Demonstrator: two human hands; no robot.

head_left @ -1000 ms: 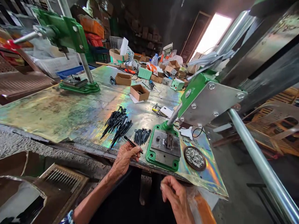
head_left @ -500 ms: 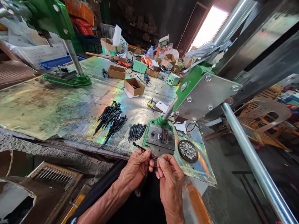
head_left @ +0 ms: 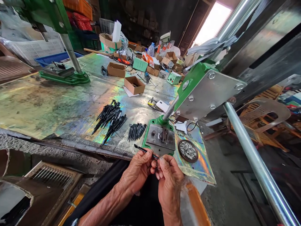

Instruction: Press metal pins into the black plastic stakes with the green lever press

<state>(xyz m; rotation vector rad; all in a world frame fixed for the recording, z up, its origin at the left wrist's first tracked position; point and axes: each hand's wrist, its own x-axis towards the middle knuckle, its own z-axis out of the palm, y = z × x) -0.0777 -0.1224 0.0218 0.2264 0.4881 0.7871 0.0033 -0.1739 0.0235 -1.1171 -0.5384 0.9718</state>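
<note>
- The thin black rod is being gripped narrowly between thumb and fingers by the left hand.
- The rod's end is being approached by the right hand, whose fingertips are being kept closed in a narrow pinch; whether anything is being held there cannot be told.
- The rod is being held just off the green press base, at the hands' 12 o'clock.
- A large pile of black rods is being kept at 11 o'clock, with a smaller bunch of black rods nearer.
- A round dark dish of small metal pieces is being kept at 2 o'clock on the shiny foil sheet.
- Cardboard boxes are being left farther off, at 12 o'clock.
</note>
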